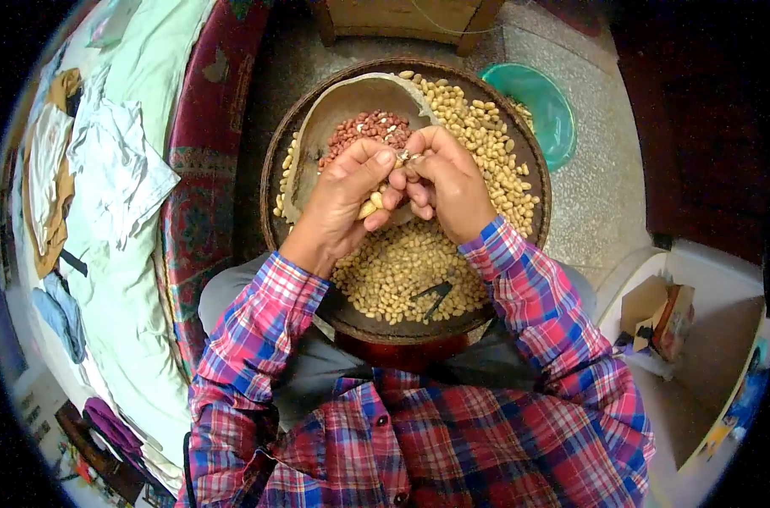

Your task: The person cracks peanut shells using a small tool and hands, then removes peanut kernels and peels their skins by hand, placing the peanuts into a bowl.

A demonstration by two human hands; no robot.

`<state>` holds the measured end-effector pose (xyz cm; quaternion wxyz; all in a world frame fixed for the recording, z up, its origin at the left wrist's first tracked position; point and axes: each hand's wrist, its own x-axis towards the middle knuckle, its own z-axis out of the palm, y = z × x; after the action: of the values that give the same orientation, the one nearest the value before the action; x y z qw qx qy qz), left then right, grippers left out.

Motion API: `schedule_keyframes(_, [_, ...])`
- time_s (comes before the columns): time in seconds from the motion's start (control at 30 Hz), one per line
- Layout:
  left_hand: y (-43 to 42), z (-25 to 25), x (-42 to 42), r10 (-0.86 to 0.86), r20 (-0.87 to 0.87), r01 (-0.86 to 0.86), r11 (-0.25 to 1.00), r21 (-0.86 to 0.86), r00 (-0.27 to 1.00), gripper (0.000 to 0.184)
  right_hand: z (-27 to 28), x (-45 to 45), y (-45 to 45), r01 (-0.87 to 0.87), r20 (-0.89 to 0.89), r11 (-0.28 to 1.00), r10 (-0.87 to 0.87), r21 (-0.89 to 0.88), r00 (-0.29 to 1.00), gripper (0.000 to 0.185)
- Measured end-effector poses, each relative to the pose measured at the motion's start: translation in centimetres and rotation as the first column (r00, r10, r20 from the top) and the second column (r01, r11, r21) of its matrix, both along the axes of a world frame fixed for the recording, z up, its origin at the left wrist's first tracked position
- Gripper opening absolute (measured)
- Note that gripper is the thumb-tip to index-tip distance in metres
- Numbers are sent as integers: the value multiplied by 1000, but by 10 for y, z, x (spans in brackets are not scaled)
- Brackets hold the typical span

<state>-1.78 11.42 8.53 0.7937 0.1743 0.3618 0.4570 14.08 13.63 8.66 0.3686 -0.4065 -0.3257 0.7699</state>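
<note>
A round brown tray [537, 182] holds many unshelled peanuts [410, 262]. On its upper left rests a tan bowl [313, 118] with shelled red peanuts [368, 127]. Over the bowl, my left hand [351, 190] is closed, with several whole peanuts [371, 205] under its curled fingers. My right hand [448, 178] meets it, fingers pinched. Between the fingertips of both hands is a small peanut shell [404, 157], partly hidden. A black tool [436, 296] lies on the peanuts at the lower part of the tray.
A green basin [541, 110] with some peanuts stands on the floor behind the tray at the right. Wooden furniture [410, 19] is at the top. To the left is a bed [139, 279] with clothes [118, 161]. A white container [715, 339] with a box is at the right.
</note>
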Motion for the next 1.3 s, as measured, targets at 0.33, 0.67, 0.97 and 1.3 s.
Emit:
schedule_keyframes(0.33, [8, 13, -9, 1, -507, 38, 997, 66, 862, 10, -7, 2, 1, 35, 222, 977, -82, 208, 972, 14])
schedule_keyframes(0.67, [7, 6, -9, -66, -128, 65, 998, -6, 990, 20, 7, -1, -1, -93, 159, 955, 49, 281, 986, 17])
schedule_keyframes(0.97, [3, 16, -2, -113, -460, 152, 987, 48, 881, 18, -11, -1, 0, -66, 194, 938, -1, 339, 981, 17])
schedule_keyframes(1.3, [-10, -4, 14, -9, -412, 53, 994, 96, 911, 16, -16, -10, -11, 6, 187, 946, -70, 324, 980, 17])
